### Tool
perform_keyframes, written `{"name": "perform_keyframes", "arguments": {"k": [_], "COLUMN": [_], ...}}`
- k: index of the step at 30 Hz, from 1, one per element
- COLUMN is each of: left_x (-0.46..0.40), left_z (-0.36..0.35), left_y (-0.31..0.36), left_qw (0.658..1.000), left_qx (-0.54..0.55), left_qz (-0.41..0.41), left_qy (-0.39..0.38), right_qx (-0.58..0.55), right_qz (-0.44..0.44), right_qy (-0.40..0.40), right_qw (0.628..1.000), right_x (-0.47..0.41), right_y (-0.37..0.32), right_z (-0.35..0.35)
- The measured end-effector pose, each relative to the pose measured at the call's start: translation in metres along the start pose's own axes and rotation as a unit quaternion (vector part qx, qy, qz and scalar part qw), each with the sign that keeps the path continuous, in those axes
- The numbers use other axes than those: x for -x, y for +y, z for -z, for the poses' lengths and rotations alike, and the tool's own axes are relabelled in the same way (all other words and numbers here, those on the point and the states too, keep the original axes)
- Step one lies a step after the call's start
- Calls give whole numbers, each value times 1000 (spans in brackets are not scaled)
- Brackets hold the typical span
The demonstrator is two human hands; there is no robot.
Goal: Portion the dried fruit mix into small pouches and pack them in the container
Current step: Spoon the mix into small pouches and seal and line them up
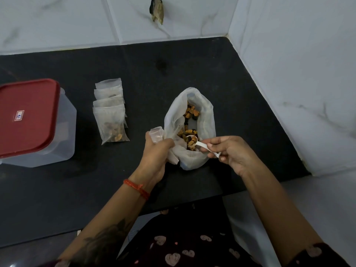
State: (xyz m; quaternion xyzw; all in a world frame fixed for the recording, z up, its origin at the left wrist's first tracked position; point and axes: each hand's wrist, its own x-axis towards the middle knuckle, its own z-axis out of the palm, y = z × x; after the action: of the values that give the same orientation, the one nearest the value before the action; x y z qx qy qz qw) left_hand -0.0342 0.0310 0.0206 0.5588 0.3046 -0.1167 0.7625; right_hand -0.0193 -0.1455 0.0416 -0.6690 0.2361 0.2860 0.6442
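Spoon (pixel 200 144) pinched by right hand (pixel 229 153), bowl in fruit (pixel 189 130) inside bag (pixel 190 128) on counter (pixel 231 83). Limp pouch (pixel 157 134) gripped in curled left hand (pixel 157 153); light, best held at rim

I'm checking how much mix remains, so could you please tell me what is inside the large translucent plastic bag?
The large translucent plastic bag holds orange, brown and dark dried fruit pieces and the bowl of a white plastic spoon. Its folded near side hides how deep they lie.

Container (pixel 65 135) cut off at left edge; red lid's (pixel 27 116) label unreadable. Small pouch (pixel 157 134) mostly hidden in left hand (pixel 156 153). Stacked pouches (pixel 110 110) overlap, count unclear.
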Motion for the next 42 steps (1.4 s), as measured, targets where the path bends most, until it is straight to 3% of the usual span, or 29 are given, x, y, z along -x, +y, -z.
{"name": "perform_keyframes", "arguments": {"k": [11,19,23,31,35,37,39,42], "left_x": [0,1,4,12,11,11,10,9], "left_z": [14,25,26,17,14,14,14,13], "left_y": [-1,8,22,45,50,52,53,54], "left_qw": [973,860,829,841,842,845,849,858], "left_qx": [-177,-412,-423,-372,-339,-327,-316,-296], "left_qz": [-145,-294,-360,-388,-413,-415,-413,-405], "left_qy": [-11,66,60,-56,-75,-82,-92,-107], "right_qx": [-1,-27,-35,-23,35,77,163,310], "right_qz": [37,72,104,211,257,300,370,501], "right_qy": [43,41,36,-32,-17,1,37,118], "right_qw": [998,996,993,977,966,951,914,800], "right_x": [3,11,23,59,66,65,61,54], "right_y": [4,-4,-17,-54,-56,-55,-52,-44], "right_z": [1,1,-1,-23,-32,-34,-36,-38]}}
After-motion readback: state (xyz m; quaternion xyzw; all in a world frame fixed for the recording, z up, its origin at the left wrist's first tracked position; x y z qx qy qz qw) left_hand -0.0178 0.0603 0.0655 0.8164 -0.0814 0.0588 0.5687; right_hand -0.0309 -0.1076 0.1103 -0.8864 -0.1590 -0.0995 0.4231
